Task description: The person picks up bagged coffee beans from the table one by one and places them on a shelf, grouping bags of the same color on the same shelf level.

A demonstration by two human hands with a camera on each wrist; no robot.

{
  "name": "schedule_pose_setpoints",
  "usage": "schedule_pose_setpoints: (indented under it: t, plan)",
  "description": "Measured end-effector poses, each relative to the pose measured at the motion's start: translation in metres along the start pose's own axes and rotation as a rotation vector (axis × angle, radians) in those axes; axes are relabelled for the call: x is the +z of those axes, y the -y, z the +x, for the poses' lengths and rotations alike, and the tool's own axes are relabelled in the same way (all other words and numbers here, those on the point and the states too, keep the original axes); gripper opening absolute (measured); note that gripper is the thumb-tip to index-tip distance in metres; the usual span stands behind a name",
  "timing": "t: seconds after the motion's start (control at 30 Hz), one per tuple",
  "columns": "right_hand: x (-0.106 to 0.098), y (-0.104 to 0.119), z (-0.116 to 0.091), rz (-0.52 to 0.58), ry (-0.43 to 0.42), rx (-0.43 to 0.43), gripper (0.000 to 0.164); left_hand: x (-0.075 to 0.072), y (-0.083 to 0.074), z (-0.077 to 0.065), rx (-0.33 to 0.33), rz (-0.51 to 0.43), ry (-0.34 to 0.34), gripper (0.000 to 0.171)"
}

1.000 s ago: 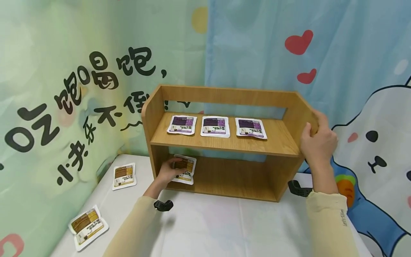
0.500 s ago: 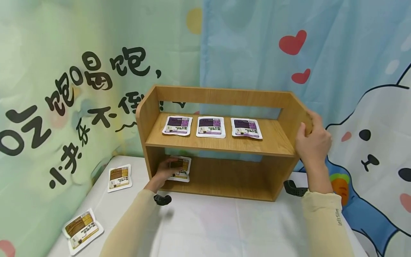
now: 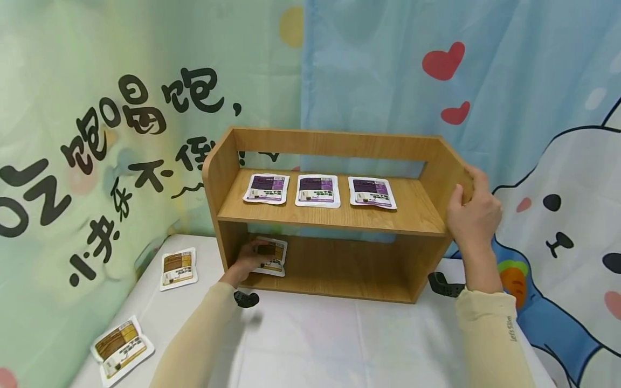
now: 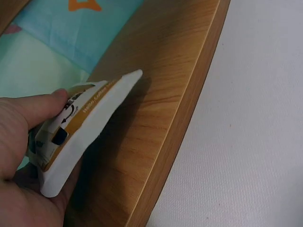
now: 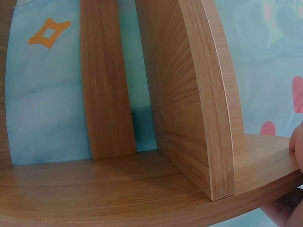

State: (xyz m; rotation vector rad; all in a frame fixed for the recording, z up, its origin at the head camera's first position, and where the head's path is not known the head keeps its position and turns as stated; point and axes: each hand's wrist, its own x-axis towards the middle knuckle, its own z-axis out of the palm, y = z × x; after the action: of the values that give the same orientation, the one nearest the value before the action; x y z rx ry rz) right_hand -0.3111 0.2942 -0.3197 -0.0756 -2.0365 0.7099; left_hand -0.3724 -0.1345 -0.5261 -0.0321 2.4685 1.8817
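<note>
At the left end of the lower level of a two-tier wooden shelf (image 3: 335, 222), my left hand (image 3: 247, 257) pinches a brown-and-white sachet (image 3: 277, 258). In the left wrist view the thumb presses on the printed face of the sachet (image 4: 78, 125), with other fingers behind it. It leans at a tilt over the bottom board (image 4: 156, 94); whether its lower edge touches the board is hidden. My right hand (image 3: 475, 210) grips the shelf's right side panel, thumb inside. Only parts of those fingers (image 5: 297, 146) show in the right wrist view.
Three purple-and-white sachets, left (image 3: 266, 188), middle (image 3: 317, 191) and right (image 3: 372, 193), lie in a row on the upper tier. Two more brown sachets, one farther back (image 3: 178, 269) and one nearer (image 3: 122, 350), lie on the white table (image 3: 310, 345) at left. Printed curtains (image 3: 378, 70) hang behind.
The head view has turned slightly right, so the scene sits a little farther left. My left hand and the sachet have shifted only slightly within the lower tier. My right hand keeps its hold.
</note>
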Motion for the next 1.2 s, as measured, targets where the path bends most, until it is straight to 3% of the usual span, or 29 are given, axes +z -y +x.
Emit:
schedule_pose_setpoints:
  t: [0.4,0.63,0.83,1.2]
  plan:
    - [-0.001,0.005,0.001,0.015,0.037,0.007,0.040,-0.005,0.001,0.002,0.011,0.060,0.051,0.048]
    - [-0.003,0.004,0.001,0.018,0.020,0.028,0.040,-0.006,-0.001,0.002,0.017,0.144,0.062,0.049]
    - [-0.002,0.001,-0.001,0.008,0.021,0.031,0.041,-0.008,0.002,0.001,0.001,0.160,0.072,0.048]
    - [-0.001,-0.001,-0.005,0.000,0.014,0.016,0.040,-0.003,0.013,-0.001,0.077,0.186,0.055,0.043]
